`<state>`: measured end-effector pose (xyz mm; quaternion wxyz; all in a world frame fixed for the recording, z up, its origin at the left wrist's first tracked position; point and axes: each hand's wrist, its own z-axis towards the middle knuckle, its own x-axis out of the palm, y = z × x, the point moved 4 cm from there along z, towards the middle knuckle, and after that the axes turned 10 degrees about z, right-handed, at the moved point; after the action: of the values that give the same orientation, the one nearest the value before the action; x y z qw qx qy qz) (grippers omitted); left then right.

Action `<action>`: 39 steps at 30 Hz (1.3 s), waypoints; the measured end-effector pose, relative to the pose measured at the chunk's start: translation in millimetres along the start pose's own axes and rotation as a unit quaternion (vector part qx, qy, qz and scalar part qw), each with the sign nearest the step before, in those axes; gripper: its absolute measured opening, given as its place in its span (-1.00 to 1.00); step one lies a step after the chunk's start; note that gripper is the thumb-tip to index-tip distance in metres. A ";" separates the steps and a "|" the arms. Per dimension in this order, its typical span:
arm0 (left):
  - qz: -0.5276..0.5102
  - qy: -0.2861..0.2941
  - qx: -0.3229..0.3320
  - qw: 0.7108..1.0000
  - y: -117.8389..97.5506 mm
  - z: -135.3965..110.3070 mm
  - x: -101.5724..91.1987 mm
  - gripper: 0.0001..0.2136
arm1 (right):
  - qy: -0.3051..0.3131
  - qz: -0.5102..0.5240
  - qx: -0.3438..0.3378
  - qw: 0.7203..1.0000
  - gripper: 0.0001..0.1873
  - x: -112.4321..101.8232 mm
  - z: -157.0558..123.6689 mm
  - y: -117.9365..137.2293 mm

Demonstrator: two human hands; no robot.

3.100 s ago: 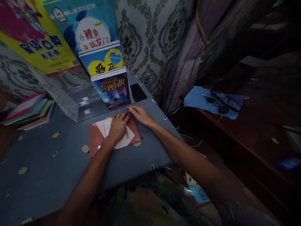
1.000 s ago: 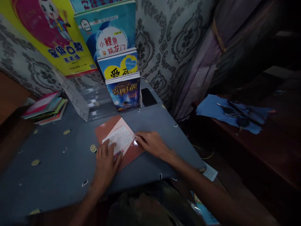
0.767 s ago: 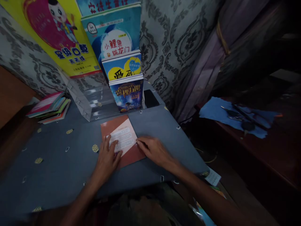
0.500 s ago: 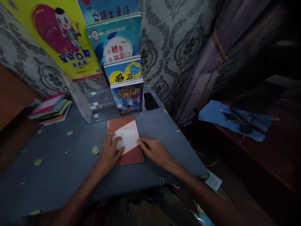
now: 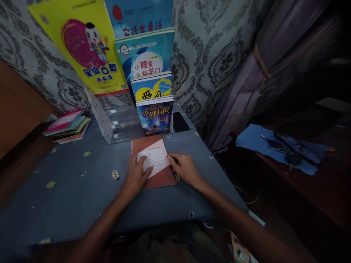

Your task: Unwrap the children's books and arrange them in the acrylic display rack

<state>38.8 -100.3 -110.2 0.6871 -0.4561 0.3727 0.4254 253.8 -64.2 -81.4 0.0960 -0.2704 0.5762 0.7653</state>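
A thin booklet (image 5: 162, 179) with a reddish-brown cover and a slanted pale panel of small print lies flat on the cloth-covered table. Across its left side rests my left hand (image 5: 137, 171), fingers spread on the cover and holding nothing up. At the right edge of the booklet, my right hand (image 5: 184, 167) has its thumb and forefinger pinched together on the edge, the other fingers curled. Just behind the booklet stands a clear plastic book rack (image 5: 105, 126), with a dark blue book (image 5: 155, 118) at its front.
Further back in the rack are a yellow workbook (image 5: 74, 47) and a teal storybook (image 5: 146, 54). A stack of thin books (image 5: 68, 126) lies at the left. Beside the rack is a black phone (image 5: 180, 122). Glasses (image 5: 296, 146) lie on a blue cloth (image 5: 251, 137) at the right.
The view has shifted slightly, so the scene sits a little further right in the picture. Both hands keep nearly the same places on the booklet.
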 end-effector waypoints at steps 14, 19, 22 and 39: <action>0.089 0.023 0.000 0.996 -6.0 18.3 -1.7 -0.67 | -0.003 -0.148 0.000 0.989 -0.71 -1.1 14.2 1.7; 0.156 0.027 -0.042 0.987 11.9 54.0 -9.2 -0.69 | 0.029 -0.205 -0.076 0.975 -0.71 18.7 31.4 20.2; 0.170 0.023 -0.045 0.984 19.9 70.8 -8.6 -0.71 | 0.084 -0.173 -0.133 0.972 -0.67 44.9 52.1 27.4; 0.199 -0.008 -0.017 0.980 26.8 73.1 1.8 -0.67 | 0.105 -0.177 -0.145 0.968 -0.50 86.1 97.0 8.3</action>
<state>23.7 -24.9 -97.8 0.5835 -0.3811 0.4433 0.5637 148.6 9.5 -101.2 0.1282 -0.4580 0.4091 0.7788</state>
